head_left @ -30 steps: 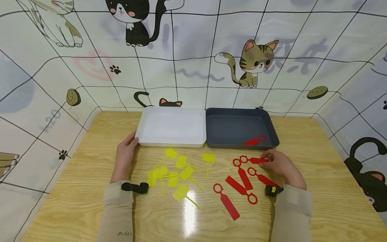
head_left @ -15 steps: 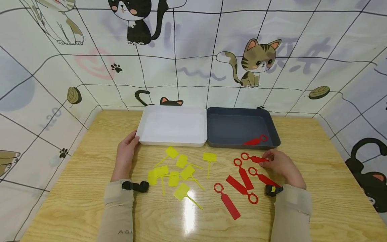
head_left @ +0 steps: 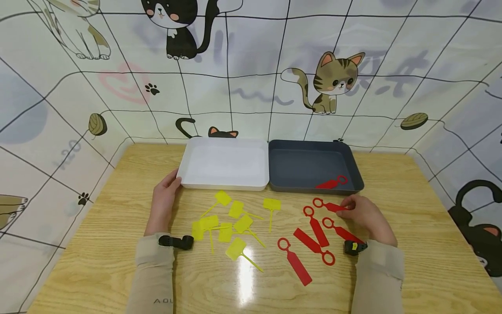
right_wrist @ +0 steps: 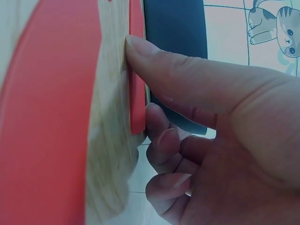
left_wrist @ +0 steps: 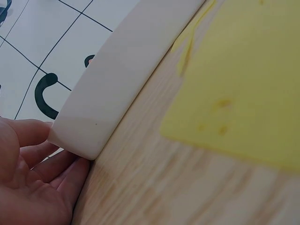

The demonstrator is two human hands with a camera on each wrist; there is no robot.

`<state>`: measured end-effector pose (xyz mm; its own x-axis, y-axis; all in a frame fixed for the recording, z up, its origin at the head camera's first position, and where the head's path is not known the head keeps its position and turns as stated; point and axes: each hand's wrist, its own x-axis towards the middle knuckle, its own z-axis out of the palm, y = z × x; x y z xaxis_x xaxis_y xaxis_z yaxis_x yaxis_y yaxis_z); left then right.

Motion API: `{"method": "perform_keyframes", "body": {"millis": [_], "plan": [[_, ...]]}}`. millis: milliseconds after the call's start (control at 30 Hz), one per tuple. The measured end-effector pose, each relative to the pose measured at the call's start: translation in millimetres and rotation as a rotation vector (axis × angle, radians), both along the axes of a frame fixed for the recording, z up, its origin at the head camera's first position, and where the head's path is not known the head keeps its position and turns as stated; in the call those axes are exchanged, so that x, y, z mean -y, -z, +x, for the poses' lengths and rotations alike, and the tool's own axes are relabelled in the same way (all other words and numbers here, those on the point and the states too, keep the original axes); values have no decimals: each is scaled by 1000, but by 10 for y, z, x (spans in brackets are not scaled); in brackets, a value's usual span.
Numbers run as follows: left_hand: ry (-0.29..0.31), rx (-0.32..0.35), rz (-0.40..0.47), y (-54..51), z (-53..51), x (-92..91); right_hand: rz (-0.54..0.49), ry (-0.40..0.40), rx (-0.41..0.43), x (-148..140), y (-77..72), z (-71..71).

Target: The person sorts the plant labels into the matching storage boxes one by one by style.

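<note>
At the near left corner of a white tray (head_left: 225,165), my left hand (head_left: 164,200) holds on, its thumb against the rim and its fingers round the corner in the left wrist view. My right hand (head_left: 364,214) pinches the end of a red ring-ended tag (head_left: 329,206), just in front of a dark grey tray (head_left: 303,163). In the right wrist view the thumb lies over that red tag (right_wrist: 137,101). One red tag (head_left: 329,183) lies inside the dark tray. Several more red tags (head_left: 300,268) lie on the table near the right hand.
Several yellow square tags with thin stems (head_left: 236,249) are spread on the wooden table (head_left: 211,288) between the arms, some overlapping. The two trays stand side by side along the back edge, before a cat-patterned wall sheet (head_left: 251,65).
Both hands stay in the same place and keep their holds. Only the head view shifts very slightly; the tags and trays have not moved.
</note>
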<state>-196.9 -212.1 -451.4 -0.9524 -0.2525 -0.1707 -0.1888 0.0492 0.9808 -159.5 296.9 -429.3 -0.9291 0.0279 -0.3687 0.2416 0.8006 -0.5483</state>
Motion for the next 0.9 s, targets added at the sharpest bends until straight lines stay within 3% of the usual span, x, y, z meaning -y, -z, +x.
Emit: {"method": "perform_keyframes", "body": {"millis": [167, 433, 900], "plan": [[11, -3, 12, -98, 39, -34, 5, -1, -6, 7, -4, -6], [3, -10, -5, 57, -19, 20, 8, 14, -1, 27, -11, 4], [-3, -11, 3, 68, -34, 22, -2, 15, -22, 41, -6, -1]]}}
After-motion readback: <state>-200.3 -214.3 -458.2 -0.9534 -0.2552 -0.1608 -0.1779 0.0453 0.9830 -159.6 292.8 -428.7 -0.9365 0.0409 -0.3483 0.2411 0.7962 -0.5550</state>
